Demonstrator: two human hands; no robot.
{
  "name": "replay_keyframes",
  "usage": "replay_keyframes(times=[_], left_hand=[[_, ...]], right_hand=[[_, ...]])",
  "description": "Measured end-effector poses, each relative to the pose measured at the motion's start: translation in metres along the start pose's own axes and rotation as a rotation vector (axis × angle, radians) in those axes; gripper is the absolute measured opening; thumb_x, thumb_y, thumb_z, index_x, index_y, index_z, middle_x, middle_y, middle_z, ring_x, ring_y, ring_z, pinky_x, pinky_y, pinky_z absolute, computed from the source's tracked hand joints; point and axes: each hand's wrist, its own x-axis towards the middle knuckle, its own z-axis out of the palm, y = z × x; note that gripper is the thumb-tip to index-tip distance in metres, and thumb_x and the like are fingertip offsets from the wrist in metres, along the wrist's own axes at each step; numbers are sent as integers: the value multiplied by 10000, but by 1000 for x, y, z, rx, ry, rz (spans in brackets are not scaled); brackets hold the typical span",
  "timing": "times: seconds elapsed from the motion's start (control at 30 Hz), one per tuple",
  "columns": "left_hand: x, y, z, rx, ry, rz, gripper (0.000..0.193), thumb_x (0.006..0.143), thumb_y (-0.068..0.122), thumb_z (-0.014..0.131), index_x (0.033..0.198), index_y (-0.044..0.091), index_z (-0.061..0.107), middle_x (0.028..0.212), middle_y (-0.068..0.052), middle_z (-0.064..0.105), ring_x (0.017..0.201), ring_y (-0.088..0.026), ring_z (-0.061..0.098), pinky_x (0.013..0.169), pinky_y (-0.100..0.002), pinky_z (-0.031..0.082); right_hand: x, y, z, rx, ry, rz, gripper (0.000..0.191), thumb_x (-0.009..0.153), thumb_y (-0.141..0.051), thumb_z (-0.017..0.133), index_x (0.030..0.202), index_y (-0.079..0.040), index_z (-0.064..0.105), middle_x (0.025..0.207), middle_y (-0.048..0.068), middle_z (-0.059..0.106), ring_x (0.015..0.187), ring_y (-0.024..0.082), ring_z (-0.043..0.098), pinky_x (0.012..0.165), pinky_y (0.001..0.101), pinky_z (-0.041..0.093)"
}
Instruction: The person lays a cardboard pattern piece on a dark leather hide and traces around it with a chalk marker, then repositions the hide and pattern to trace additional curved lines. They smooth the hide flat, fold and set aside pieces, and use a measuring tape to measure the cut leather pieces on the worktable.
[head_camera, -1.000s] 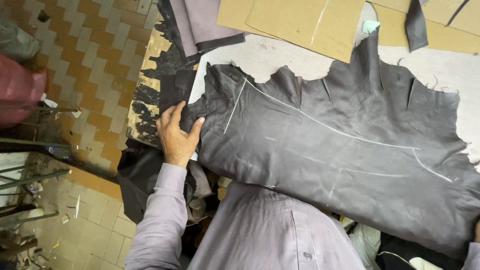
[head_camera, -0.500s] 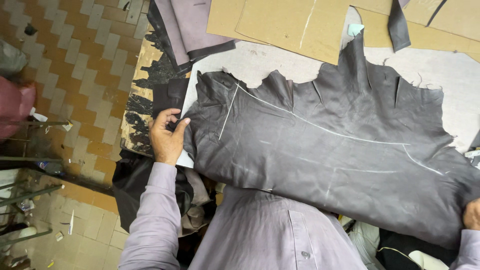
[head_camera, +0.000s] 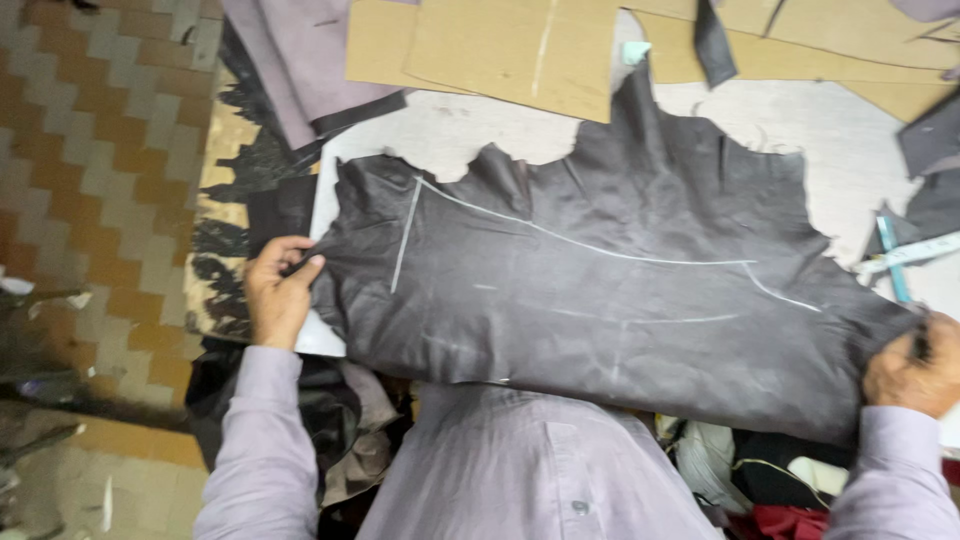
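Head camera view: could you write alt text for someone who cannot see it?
Seen from above, a person's left hand and right hand grip opposite ends of a dark leather hide marked with chalk lines, spread over a white worktable. Cardboard patterns lie along the far side; a tiled floor shows at left.

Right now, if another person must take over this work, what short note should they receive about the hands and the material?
Left hand: grips the left edge of the dark leather hide.
Right hand: holds the hide's right end at the table's near edge.
Hide: lies spread flat on the white table, with its near edge hanging over the table's front. Pale chalk lines are drawn across it.
Nearby: cardboard pattern pieces at the far side, a blue-handled tool at the right.
Done: the hide is laid out and marked.
Left: no cuts along the lines are visible.
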Motion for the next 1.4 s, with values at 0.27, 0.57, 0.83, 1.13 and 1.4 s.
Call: replay_keyframes(times=[0.27, 0.57, 0.83, 1.13, 1.4], left_hand=[[-12, -22, 3, 92, 35, 13, 198, 909, -7, 830, 1082, 53, 755, 889, 25, 598, 876, -101, 519, 849, -271, 444], [-14, -38, 3, 49, 8, -52, 214, 914, -30, 807, 1095, 70, 751, 891, 52, 574, 870, -70, 490, 860, -243, 439], [-12, -38, 2, 24, -20, -108, 213, 919, -21, 798, 1099, 80, 746, 915, 55, 592, 885, -71, 499, 876, -243, 439], [-2, 17, 0, 618, 115, 290, 347, 785, 97, 901, 1100, 80, 756, 1098, -133, 646, 1064, -301, 586, 859, -412, 498], [49, 55, 64, 385, -51, 459, 398, 890, 193, 881, 1242, 72, 737, 1266, -110, 684, 1168, -338, 593, 1048, -438, 463]], right_hand=[[11, 4, -2, -61, 2, -56, 398, 925, 103, 587, 1270, -43, 722, 1175, 147, 718, 1044, 344, 629, 971, 412, 515], [5, 18, 3, -46, 29, 32, 447, 919, 101, 623, 1344, -19, 690, 1159, 150, 702, 1094, 340, 636, 989, 445, 501], [-1, 35, 12, -4, 74, 135, 425, 959, 139, 550, 1318, -23, 710, 1136, 174, 551, 1074, 316, 550, 959, 373, 478], [39, 27, -14, 714, 179, 437, 289, 908, 110, 537, 1178, 11, 566, 1108, 64, 625, 1080, 189, 665, 1013, 289, 534], [113, -56, 44, 618, -355, 225, 462, 929, -87, 845, 1348, 9, 677, 1243, 58, 716, 1021, 94, 650, 818, 248, 525]])
